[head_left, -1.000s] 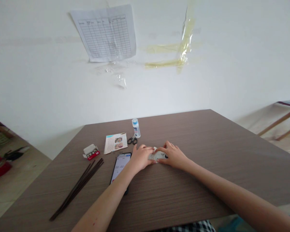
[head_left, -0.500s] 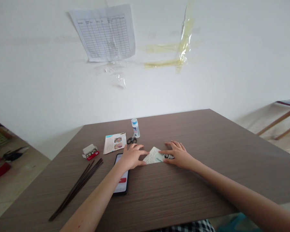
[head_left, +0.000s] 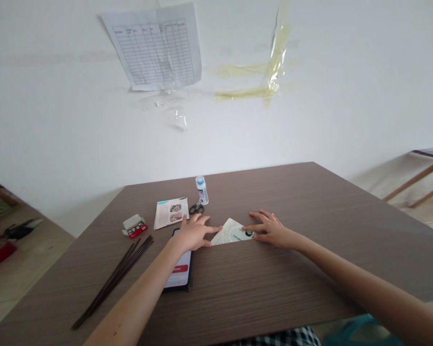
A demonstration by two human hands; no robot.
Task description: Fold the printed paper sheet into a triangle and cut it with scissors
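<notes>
A folded printed paper [head_left: 232, 232] lies flat on the brown wooden table [head_left: 274, 269], between my two hands. My left hand [head_left: 193, 232] rests flat with fingers spread, its fingertips pressing the paper's left end and its palm over the top of a phone. My right hand [head_left: 270, 229] lies flat too, fingers stretched out onto the paper's right end. Neither hand grips anything.
A phone [head_left: 180, 271] with a lit screen lies under my left wrist. Dark thin sticks [head_left: 116, 278] lie at the left, near a small red box [head_left: 134, 226]. A printed leaflet [head_left: 171, 212], scissors [head_left: 197, 208] and a glue bottle [head_left: 201, 190] stand farther back.
My hands have slid apart along the paper, left hand leftward and right hand rightward, so more of the folded paper shows between them.
</notes>
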